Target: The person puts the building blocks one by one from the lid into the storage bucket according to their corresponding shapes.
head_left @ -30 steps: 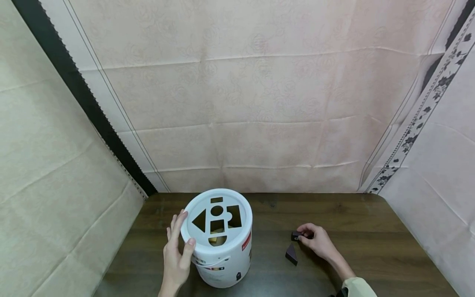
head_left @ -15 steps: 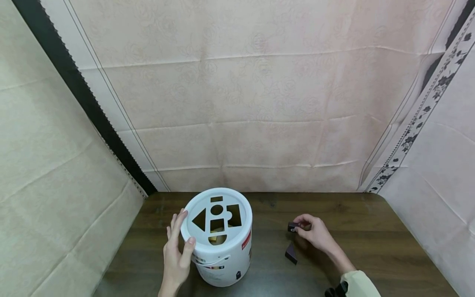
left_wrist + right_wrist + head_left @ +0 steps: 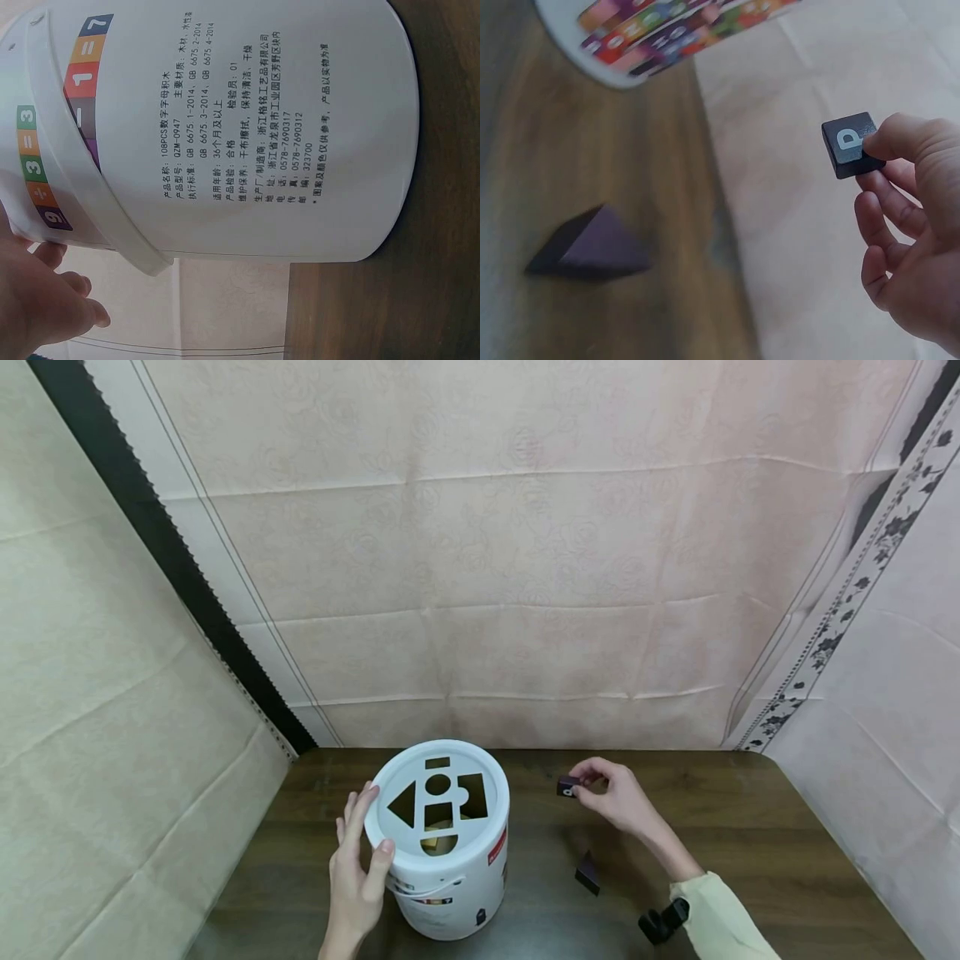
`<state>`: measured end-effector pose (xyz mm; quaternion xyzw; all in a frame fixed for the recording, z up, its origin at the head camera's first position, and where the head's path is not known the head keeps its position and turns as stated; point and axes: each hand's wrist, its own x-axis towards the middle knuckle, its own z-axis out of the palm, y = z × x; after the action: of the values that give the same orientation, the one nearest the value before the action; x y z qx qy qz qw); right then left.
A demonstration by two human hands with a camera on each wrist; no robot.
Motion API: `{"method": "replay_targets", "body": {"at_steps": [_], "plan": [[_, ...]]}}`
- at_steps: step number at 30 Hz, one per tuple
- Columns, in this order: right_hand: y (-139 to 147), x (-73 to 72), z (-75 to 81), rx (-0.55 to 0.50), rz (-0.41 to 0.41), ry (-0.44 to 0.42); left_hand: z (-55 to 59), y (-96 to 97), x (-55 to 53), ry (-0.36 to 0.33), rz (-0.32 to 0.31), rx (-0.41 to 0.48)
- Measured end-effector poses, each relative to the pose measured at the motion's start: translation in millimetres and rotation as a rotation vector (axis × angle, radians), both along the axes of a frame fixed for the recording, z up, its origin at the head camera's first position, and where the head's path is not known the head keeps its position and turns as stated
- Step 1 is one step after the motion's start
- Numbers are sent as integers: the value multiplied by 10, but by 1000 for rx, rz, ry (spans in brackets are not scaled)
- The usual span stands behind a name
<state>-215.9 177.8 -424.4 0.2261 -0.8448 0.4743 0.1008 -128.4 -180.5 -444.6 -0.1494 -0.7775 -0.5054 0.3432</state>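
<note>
A white bucket (image 3: pixel 459 906) stands upright on the table. Its white lid (image 3: pixel 486 845) has several cut-out shapes, and yellow shows through some of the lower openings. My left hand (image 3: pixel 354 881) rests against the bucket's left side at the lid rim, fingers extended and thumb toward the front. To the right of the bucket, my right hand (image 3: pixel 618 800) pinches a small dark square block (image 3: pixel 847 142) between thumb and fingers, raised above the table. The block has a light letter on its face. A dark triangular block (image 3: pixel 588 874) lies on the table below that hand.
The brown wooden table (image 3: pixel 750 860) runs back to a pale cloth backdrop (image 3: pixel 525 568). Cloth panels also flank it left and right. A white handle (image 3: pixel 94 165) crosses the bucket's printed side in the left wrist view.
My right hand has lifted the square block off the table and moved it leftward and away from me, closer to the bucket. The left hand, bucket and triangular block have stayed put.
</note>
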Motion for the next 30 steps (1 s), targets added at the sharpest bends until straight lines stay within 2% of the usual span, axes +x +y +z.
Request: {"method": "replay_targets", "body": {"at_steps": [5,12,14,21,30], "plan": [[-93,-171,12,11,19,45,0,-1,-9,5,-3,2],[-397,15,558,-16,85,57,0,-2,-13,11,-2,2],[-449,5,608,-17,98,61,1,1,-13,11,-1,3],[-581,-237,514,8,90,113,-5,2,-13,5,-1,-2],[-890,-304,619,23,139,166,-5,-1,-6,12,0,-6]]}}
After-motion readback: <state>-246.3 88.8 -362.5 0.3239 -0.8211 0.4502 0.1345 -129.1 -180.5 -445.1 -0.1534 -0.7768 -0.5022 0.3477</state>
